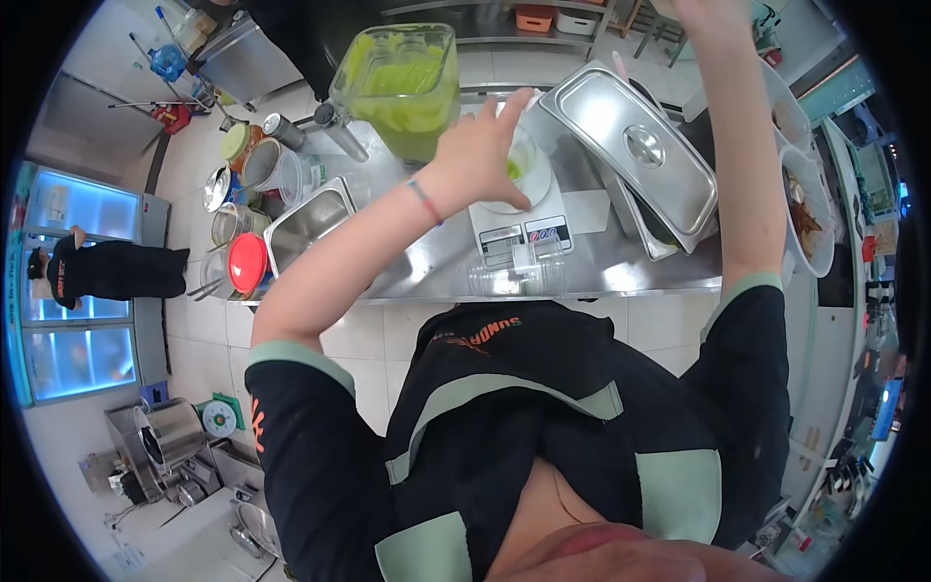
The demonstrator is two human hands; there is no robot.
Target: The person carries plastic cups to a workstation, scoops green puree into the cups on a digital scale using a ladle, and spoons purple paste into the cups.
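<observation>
My left hand (pixel 477 160) reaches over a white scale (pixel 524 228), thumb and fingers spread beside a clear cup (pixel 525 155) with a little green stuff inside. Whether the fingers touch the cup is unclear. Left of the cup stands a large clear container (pixel 402 97) of green paste. My right arm stretches to the top edge, where my right hand (pixel 713 12) is cut off and its fingers are hidden. A clear, empty-looking jar (pixel 519 274) lies on its side at the near edge of the steel table (pixel 417 276).
A lidded steel pan (pixel 635 145) sits right of the scale, with white tubs (pixel 807 209) beyond. At left are an open steel pan (pixel 310 225), a red lid (pixel 247 262) and several jars. Another person (pixel 116 272) stands by lit fridges at far left.
</observation>
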